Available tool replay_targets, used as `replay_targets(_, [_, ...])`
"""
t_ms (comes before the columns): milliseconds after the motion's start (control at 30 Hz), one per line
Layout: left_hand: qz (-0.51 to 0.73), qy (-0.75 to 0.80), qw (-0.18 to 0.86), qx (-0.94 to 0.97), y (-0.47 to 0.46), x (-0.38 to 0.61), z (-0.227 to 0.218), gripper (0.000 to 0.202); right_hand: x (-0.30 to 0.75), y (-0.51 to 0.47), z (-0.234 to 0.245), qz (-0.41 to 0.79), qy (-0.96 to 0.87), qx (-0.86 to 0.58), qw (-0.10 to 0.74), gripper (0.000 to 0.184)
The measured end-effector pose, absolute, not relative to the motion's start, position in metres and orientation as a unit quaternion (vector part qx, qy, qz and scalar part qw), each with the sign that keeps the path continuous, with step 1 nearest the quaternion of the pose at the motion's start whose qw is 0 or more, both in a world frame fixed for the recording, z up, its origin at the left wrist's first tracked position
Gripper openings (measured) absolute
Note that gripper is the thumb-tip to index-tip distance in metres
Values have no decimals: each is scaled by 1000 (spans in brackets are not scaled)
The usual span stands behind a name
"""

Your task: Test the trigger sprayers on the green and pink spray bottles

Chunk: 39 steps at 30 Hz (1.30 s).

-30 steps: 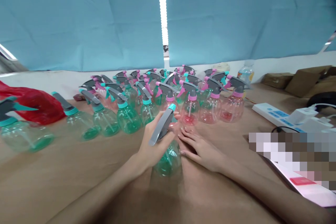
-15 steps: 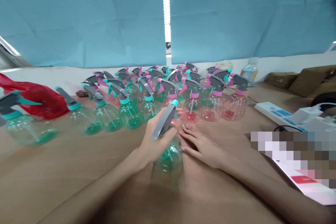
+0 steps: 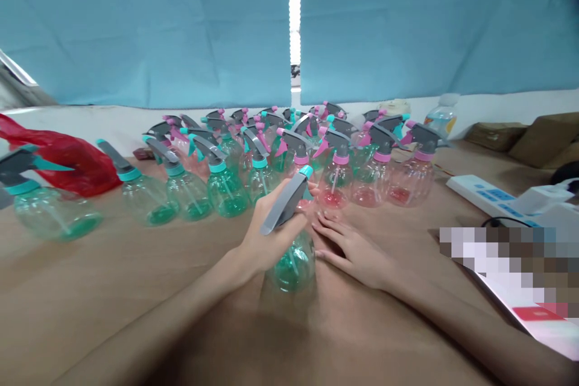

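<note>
My left hand [image 3: 266, 229] is closed around the neck of a clear green spray bottle [image 3: 292, 268]. The bottle has a grey trigger head with a teal nozzle tip pointing away from me, and its round body is low at the tabletop. To its right, my right hand [image 3: 350, 250] lies flat on the table with its fingers stretched toward the bottle, holding nothing. Beyond both hands stand pink spray bottles [image 3: 335, 187] with pink collars. Farther left are green spray bottles [image 3: 227, 193] with teal collars.
Several more bottles crowd the back of the brown table [image 3: 181, 289]. A red plastic bag [image 3: 81, 163] lies at the left. On the right are a white power strip [image 3: 479, 193] with plugs, a partly blurred-out lit screen [image 3: 543, 313], a drink bottle [image 3: 442, 116] and cardboard boxes [image 3: 547, 142].
My view has shifted slightly, so the things on the table appear a little farther right and higher. Both hands keep their poses, the left still around the green spray bottle.
</note>
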<state>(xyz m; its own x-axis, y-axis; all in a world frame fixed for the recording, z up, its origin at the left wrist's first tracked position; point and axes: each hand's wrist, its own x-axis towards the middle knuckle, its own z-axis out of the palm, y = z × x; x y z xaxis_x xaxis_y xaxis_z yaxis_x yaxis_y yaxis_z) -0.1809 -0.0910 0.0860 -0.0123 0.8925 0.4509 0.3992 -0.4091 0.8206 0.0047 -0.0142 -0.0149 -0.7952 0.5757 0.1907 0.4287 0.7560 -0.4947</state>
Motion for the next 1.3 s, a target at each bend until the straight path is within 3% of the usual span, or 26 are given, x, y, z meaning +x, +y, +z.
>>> replay_targets(367, [534,502,230,641,-90,-182,89,9,6,-13,-16,223,-920,-275,170,66])
replay_targets(833, [519,490,253,653,-97,-178,87,37,6,-12,-20,223,-920,-268,181,64])
replay_targets(1300, [526,493,220,658,-96,-178,90,27,6,-11,-21,227,-917,-272,183,63])
